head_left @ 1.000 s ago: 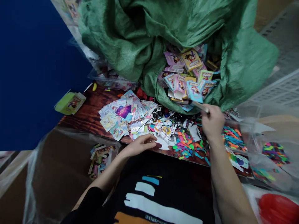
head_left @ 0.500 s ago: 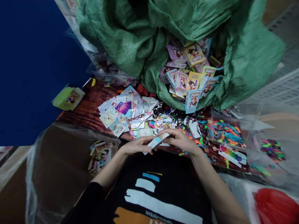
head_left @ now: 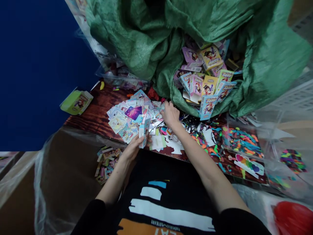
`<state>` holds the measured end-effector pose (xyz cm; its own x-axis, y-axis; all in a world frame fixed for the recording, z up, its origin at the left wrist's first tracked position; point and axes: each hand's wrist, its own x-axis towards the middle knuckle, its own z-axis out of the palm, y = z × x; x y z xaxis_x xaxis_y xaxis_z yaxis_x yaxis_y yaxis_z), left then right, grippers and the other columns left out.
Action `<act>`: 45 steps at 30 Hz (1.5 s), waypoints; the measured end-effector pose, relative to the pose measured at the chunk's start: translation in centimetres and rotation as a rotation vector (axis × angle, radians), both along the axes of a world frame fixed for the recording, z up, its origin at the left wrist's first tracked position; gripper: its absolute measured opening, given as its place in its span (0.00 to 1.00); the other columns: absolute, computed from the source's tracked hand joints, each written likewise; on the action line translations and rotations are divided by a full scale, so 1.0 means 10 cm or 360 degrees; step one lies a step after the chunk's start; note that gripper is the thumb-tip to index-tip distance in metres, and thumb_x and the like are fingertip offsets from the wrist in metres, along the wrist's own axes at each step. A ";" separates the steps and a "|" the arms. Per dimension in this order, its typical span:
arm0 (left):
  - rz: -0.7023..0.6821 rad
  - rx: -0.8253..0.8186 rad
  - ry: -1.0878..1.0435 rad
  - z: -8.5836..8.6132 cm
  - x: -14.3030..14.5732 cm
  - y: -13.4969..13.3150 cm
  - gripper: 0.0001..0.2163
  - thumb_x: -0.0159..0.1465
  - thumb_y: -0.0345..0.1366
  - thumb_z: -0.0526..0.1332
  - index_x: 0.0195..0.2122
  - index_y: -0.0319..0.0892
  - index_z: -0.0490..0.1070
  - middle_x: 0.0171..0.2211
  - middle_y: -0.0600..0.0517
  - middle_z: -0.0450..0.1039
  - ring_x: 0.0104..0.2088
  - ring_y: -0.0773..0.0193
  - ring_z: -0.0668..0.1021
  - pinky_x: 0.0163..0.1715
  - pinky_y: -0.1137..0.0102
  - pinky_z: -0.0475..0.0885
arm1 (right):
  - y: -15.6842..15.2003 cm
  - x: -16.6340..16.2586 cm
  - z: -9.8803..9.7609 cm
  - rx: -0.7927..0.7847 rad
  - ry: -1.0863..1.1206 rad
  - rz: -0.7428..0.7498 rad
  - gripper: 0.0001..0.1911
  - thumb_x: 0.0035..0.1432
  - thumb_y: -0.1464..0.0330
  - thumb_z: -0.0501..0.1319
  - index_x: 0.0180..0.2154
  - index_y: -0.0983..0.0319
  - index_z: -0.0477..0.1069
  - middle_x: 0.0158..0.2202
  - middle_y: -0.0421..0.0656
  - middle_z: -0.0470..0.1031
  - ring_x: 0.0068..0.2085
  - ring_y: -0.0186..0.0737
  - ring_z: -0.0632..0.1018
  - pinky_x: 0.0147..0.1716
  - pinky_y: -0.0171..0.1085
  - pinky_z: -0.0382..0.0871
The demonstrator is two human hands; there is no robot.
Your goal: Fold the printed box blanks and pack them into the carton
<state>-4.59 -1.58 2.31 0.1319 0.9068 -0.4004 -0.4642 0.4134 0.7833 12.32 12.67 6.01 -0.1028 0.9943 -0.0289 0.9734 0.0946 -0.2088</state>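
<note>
Box in hand, sack well stocked
Your left hand (head_left: 132, 150) fingers grip a small blue printed cardboard box (head_left: 143, 133). Your right hand (head_left: 170, 114) lies on the heap of flat printed cards (head_left: 127, 120), grip unclear. Many colourful boxes (head_left: 207, 85) fill the green woven sack (head_left: 146, 42).

Card pile (head_left: 133, 117) on table (head_left: 94, 119), sack (head_left: 151, 39) behind, box (head_left: 76, 102) left.

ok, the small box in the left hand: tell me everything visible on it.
The small box is a slim carton, apparently printed cardboard, pale blue with cartoon artwork too blurred to read. It stands roughly upright, gripped at its lower end by the left hand, over the near edge of the table, in front of the card pile. Its flaps cannot be made out. The right hand is apart from it.
</note>
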 end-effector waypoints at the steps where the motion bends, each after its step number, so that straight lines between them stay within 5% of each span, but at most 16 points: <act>1: 0.0023 -0.0001 -0.0019 -0.01 -0.02 0.00 0.27 0.48 0.51 0.74 0.43 0.37 0.76 0.38 0.45 0.79 0.36 0.56 0.81 0.34 0.67 0.76 | -0.02 0.00 -0.02 0.0046 0.0003 -0.0004 0.22 0.63 0.67 0.59 0.58 0.66 0.64 0.55 0.58 0.68 0.47 0.54 0.78 0.42 0.43 0.71; 6: 0.0077 -0.0003 -0.0082 -0.02 -0.10 0.01 0.25 0.50 0.49 0.74 0.43 0.37 0.76 0.40 0.44 0.80 0.38 0.56 0.81 0.34 0.67 0.77 | -0.19 0.18 -0.11 0.0372 0.0428 -0.0052 0.15 0.62 0.72 0.56 0.51 0.64 0.69 0.47 0.51 0.74 0.42 0.49 0.77 0.42 0.42 0.69; 11: 0.0026 0.0038 -0.0136 0.01 -0.03 0.05 0.26 0.49 0.50 0.74 0.43 0.38 0.77 0.40 0.43 0.80 0.41 0.53 0.82 0.33 0.68 0.77 | -0.29 0.45 -0.14 0.0602 0.1086 -0.0219 0.04 0.57 0.67 0.60 0.30 0.59 0.66 0.29 0.41 0.71 0.30 0.40 0.73 0.35 0.39 0.69; 16: -0.0033 0.0045 -0.0170 0.06 0.14 0.06 0.26 0.50 0.49 0.74 0.44 0.38 0.77 0.42 0.42 0.80 0.44 0.50 0.81 0.36 0.66 0.77 | -0.39 0.62 -0.14 0.0208 0.1826 -0.0469 0.08 0.50 0.62 0.61 0.30 0.58 0.65 0.23 0.36 0.68 0.20 0.34 0.68 0.17 0.34 0.61; 20: -0.0071 0.0081 -0.0248 0.09 0.26 0.08 0.28 0.46 0.50 0.76 0.44 0.39 0.77 0.42 0.43 0.80 0.45 0.48 0.81 0.42 0.62 0.77 | -0.53 0.66 -0.13 -0.0119 0.2048 -0.0460 0.13 0.44 0.59 0.66 0.27 0.59 0.66 0.17 0.33 0.65 0.16 0.32 0.66 0.13 0.31 0.55; 25: -0.0118 0.0133 -0.0213 0.10 0.34 0.15 0.26 0.44 0.49 0.76 0.40 0.39 0.77 0.37 0.46 0.81 0.42 0.49 0.82 0.43 0.60 0.78 | -0.71 0.72 -0.09 -0.0373 0.1964 -0.0255 0.17 0.48 0.54 0.65 0.25 0.60 0.66 0.19 0.34 0.67 0.16 0.31 0.67 0.16 0.32 0.59; 28: -0.0001 0.0129 -0.0145 0.07 0.31 0.19 0.24 0.43 0.47 0.77 0.38 0.39 0.77 0.36 0.48 0.80 0.40 0.53 0.82 0.42 0.62 0.78 | -0.79 0.92 -0.12 -0.0236 0.1754 -0.0262 0.15 0.55 0.55 0.61 0.27 0.60 0.68 0.22 0.37 0.70 0.19 0.32 0.68 0.20 0.33 0.61; 33: 0.0182 0.0022 -0.0117 0.01 0.21 0.23 0.22 0.45 0.44 0.76 0.38 0.38 0.78 0.34 0.49 0.80 0.37 0.57 0.81 0.40 0.64 0.79 | -1.02 1.19 -0.27 0.0016 0.0833 0.0016 0.06 0.59 0.70 0.57 0.33 0.60 0.72 0.32 0.42 0.74 0.34 0.40 0.75 0.32 0.36 0.65; 38: 0.0164 0.0002 -0.0185 0.03 0.24 0.21 0.20 0.47 0.43 0.75 0.39 0.39 0.78 0.36 0.49 0.81 0.39 0.57 0.81 0.39 0.66 0.79 | -1.16 1.08 -0.41 0.0055 0.0157 0.0445 0.16 0.61 0.78 0.51 0.42 0.60 0.74 0.46 0.49 0.72 0.42 0.44 0.74 0.30 0.37 0.63; 45: 0.0240 -0.0024 -0.0205 0.05 0.12 0.15 0.21 0.45 0.45 0.77 0.37 0.40 0.79 0.35 0.50 0.81 0.36 0.59 0.81 0.35 0.68 0.80 | -1.14 1.37 -0.18 0.0289 0.0443 0.0263 0.09 0.65 0.71 0.52 0.36 0.60 0.70 0.44 0.48 0.72 0.42 0.44 0.75 0.40 0.40 0.69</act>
